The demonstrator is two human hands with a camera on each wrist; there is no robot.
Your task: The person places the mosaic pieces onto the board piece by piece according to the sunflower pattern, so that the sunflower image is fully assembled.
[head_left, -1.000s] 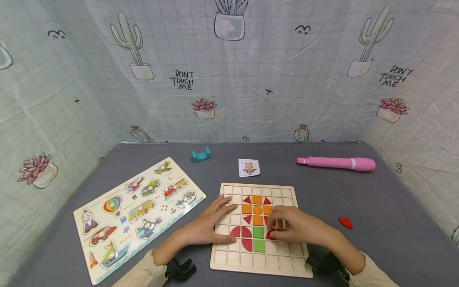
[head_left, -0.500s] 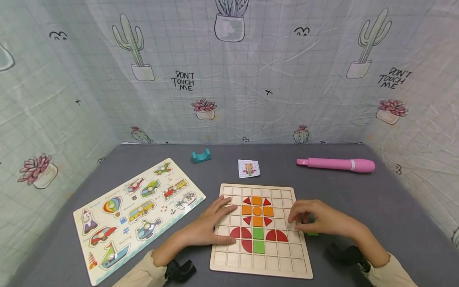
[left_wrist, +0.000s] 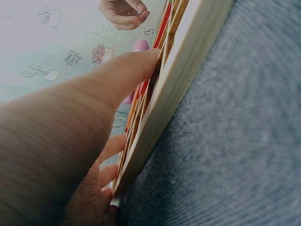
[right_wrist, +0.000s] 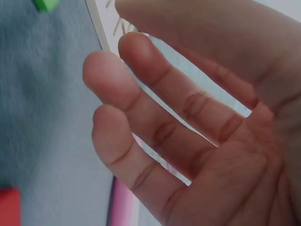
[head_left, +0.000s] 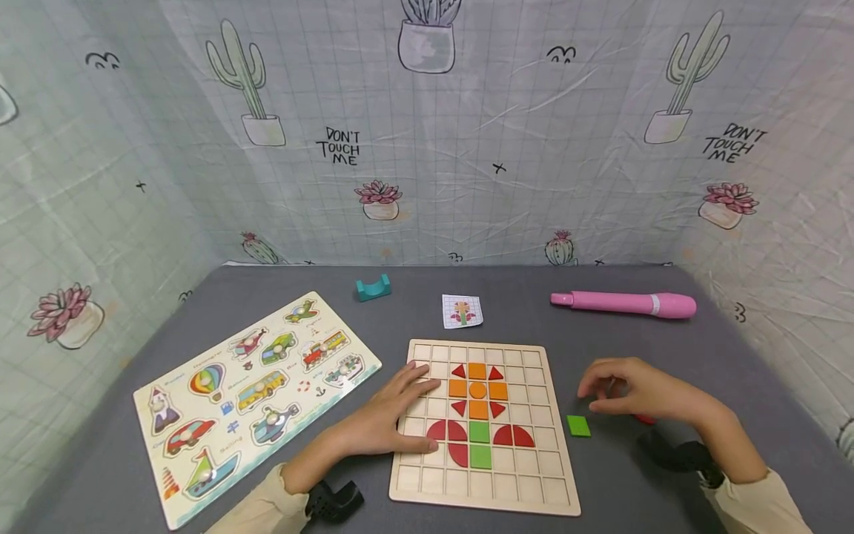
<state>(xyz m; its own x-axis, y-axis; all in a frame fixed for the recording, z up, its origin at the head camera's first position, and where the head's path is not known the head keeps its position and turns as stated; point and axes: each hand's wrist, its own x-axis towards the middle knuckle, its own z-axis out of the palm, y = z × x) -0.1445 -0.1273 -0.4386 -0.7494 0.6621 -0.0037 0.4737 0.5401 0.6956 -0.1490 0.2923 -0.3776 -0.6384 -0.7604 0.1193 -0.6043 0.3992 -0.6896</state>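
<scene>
A wooden grid board [head_left: 534, 475] lies on the grey table, holding a flower made of orange, red and green tiles [head_left: 477, 408]. My left hand [head_left: 394, 415] rests flat on the board's left side, fingers straight, with its thumb at the edge [left_wrist: 136, 66]. My right hand [head_left: 627, 389] hovers right of the board with loosely curved fingers [right_wrist: 141, 127] and holds nothing. A loose green square tile [head_left: 578, 426] lies just below it, also seen as the green tile [right_wrist: 46, 4]. A red tile [head_left: 644, 420] peeks out under the hand, and the red tile [right_wrist: 8, 207] shows in the right wrist view.
A vehicle peg puzzle [head_left: 256, 393] lies at the left. A teal block [head_left: 373, 288], a small pattern card [head_left: 462, 311] and a pink pen-like tool [head_left: 623, 303] sit farther back. A cactus-print cloth [head_left: 427, 133] walls the table.
My right hand left the board, where it had set down red pieces, and moved right over the table. The green tile it covered is now in sight. The left hand stayed put.
</scene>
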